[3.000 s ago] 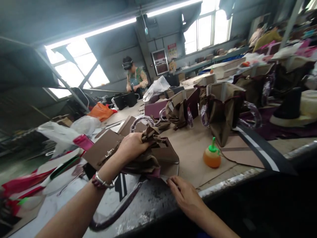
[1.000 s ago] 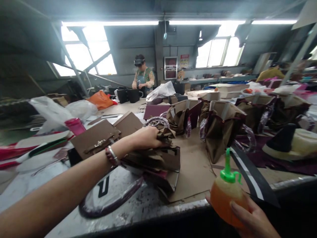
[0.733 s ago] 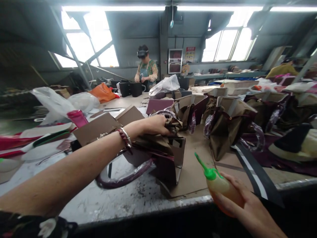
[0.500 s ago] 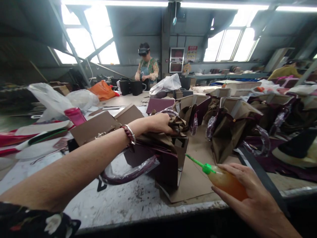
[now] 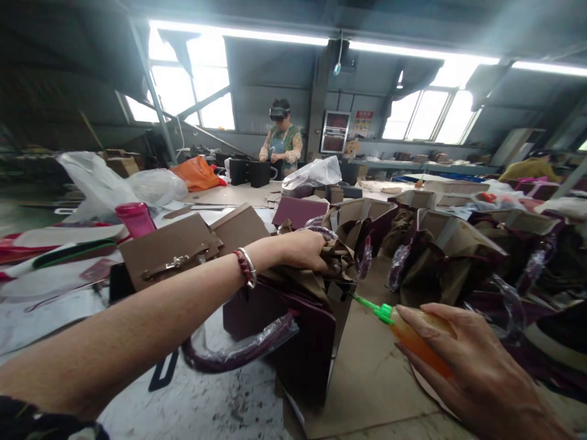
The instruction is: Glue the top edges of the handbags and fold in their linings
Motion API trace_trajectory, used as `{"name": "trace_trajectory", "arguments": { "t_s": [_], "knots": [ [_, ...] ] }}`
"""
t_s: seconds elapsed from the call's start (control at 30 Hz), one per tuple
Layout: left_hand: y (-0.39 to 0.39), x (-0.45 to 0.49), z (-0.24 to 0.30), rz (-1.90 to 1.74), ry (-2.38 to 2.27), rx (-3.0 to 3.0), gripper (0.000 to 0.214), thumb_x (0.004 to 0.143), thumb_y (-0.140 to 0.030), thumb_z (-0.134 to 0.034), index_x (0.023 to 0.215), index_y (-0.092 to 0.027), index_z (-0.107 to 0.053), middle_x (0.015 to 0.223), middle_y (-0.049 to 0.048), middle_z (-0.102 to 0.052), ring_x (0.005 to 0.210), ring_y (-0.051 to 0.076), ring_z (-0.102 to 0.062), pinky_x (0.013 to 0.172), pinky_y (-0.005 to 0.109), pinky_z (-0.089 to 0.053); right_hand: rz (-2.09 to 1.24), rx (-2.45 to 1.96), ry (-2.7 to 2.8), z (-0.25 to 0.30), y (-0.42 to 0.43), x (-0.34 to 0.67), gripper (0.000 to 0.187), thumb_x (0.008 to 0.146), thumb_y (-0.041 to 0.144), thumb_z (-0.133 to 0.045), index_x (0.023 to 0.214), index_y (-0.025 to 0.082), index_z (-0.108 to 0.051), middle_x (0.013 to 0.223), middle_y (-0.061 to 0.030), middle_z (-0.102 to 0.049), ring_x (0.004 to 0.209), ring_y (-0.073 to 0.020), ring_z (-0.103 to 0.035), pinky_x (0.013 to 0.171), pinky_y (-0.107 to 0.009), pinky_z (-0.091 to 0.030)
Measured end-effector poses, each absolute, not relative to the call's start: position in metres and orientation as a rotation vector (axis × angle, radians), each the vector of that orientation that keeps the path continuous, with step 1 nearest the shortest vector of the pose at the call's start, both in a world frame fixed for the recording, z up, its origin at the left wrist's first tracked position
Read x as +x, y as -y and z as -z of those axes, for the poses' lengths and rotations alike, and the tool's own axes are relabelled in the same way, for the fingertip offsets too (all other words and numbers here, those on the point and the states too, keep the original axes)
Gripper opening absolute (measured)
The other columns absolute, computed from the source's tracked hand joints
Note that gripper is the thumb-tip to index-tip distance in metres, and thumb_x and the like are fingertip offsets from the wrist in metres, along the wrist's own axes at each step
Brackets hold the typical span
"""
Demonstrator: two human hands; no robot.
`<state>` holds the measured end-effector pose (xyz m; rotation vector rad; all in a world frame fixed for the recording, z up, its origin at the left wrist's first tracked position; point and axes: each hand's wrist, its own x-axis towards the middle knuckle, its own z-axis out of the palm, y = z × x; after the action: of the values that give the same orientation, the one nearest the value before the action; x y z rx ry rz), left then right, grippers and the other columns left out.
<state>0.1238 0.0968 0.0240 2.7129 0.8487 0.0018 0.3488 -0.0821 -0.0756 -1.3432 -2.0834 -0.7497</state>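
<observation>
My left hand (image 5: 305,247) reaches across a dark purple handbag (image 5: 293,336) and is closed on its bunched olive-brown lining (image 5: 342,256). A plastic-wrapped handle (image 5: 247,345) curves out from the bag's near side. In my right hand (image 5: 477,360) is a squeeze bottle (image 5: 419,339) of orange-amber liquid, the fingers wrapped around it. Its green nozzle (image 5: 367,304) points left, with the tip at the upper right edge of the bag's open side. Whether the tip touches the bag I cannot tell.
Several more bags (image 5: 449,256) with olive linings stand at the right. Brown panels (image 5: 167,250), a pink bottle (image 5: 136,219) and clear plastic bags (image 5: 92,183) lie at the left. Across the table a person (image 5: 282,140) handles black pieces. Brown board (image 5: 367,379) covers the near tabletop.
The nozzle tip has come up against the bag's side edge, where before it was slightly below and apart. My left hand still grips the lining. The view has tilted upward.
</observation>
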Motion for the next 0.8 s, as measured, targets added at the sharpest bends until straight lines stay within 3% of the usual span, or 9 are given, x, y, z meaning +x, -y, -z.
{"name": "trace_trajectory", "arguments": {
  "t_s": [0.23, 0.47, 0.67, 0.8],
  "knots": [
    [-0.096, 0.125, -0.025, 0.040, -0.910, 2.733, 0.034, 0.072, -0.046, -0.064, 0.088, -0.016, -0.067, 0.080, 0.0041, -0.066, 0.066, 0.014, -0.055, 0.061, 0.024, -0.041, 0.740, -1.408, 2.094, 0.069, 0.082, 0.344, 0.039, 0.087, 0.042, -0.049, 0.119, 0.022, -0.057, 0.093, -0.0104, -0.056, 0.084, -0.0213, -0.056, 0.068, -0.032, -0.048],
    [-0.095, 0.125, -0.027, 0.010, -0.858, 2.691, 0.037, 0.071, -0.039, -0.067, 0.103, -0.019, -0.065, 0.093, 0.0038, -0.067, 0.079, 0.016, -0.059, 0.074, 0.024, -0.043, 0.709, -1.430, 2.128, 0.064, 0.085, 0.340, 0.038, 0.088, 0.044, -0.046, 0.115, 0.022, -0.059, 0.084, -0.0077, -0.056, 0.074, -0.0186, -0.056, 0.061, -0.028, -0.048],
    [-0.091, 0.125, -0.030, 0.095, -0.872, 2.742, 0.035, 0.074, -0.039, -0.064, 0.102, -0.018, -0.064, 0.092, 0.0030, -0.066, 0.077, 0.015, -0.058, 0.072, 0.024, -0.044, 0.736, -1.533, 2.141, 0.058, 0.090, 0.345, 0.045, 0.087, 0.044, -0.049, 0.126, 0.022, -0.052, 0.090, -0.0077, -0.056, 0.079, -0.0194, -0.058, 0.064, -0.029, -0.050],
    [-0.091, 0.126, -0.030, 0.135, -0.921, 2.762, 0.036, 0.075, -0.042, -0.063, 0.100, -0.016, -0.064, 0.094, 0.0053, -0.066, 0.078, 0.016, -0.058, 0.074, 0.025, -0.045, 0.698, -1.564, 2.185, 0.061, 0.093, 0.346, 0.044, 0.086, 0.045, -0.050, 0.123, 0.021, -0.053, 0.089, -0.0072, -0.056, 0.077, -0.0192, -0.058, 0.065, -0.029, -0.051]
  ]
}}
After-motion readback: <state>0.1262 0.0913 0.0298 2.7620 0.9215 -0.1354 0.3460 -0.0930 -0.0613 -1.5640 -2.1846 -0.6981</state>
